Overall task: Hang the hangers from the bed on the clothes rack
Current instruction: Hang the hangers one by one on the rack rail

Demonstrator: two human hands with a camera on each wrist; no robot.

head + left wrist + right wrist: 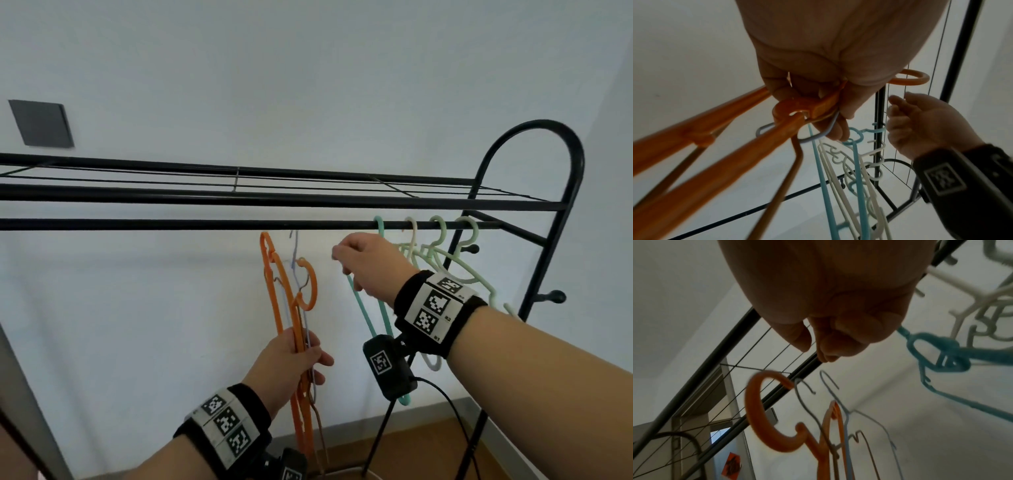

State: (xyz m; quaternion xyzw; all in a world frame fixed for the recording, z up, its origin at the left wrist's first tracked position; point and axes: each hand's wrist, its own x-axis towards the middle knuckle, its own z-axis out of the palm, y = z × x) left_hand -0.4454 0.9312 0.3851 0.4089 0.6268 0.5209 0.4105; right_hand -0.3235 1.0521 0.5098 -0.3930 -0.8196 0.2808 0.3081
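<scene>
My left hand (294,359) (838,113) grips a bunch of orange plastic hangers (274,291) (715,129) (756,410) and thin wire hangers (295,253) (830,386) by their lower parts. Their hooks point up, just under the black rail (171,224) and not on it. My right hand (359,263) (920,123) (828,340) hovers below the rail with loosely curled fingers and holds nothing. Just right of it a teal hanger (363,315) (856,162) (982,353) hangs from the rail. Cream and mint hangers (455,267) hang further right.
The rack has a wire shelf (308,186) above the rail. At its right end are an arched upright (575,154) and a knobbed side peg (556,296). A dark panel (41,123) sits on the white wall. Wooden floor (428,445) shows below.
</scene>
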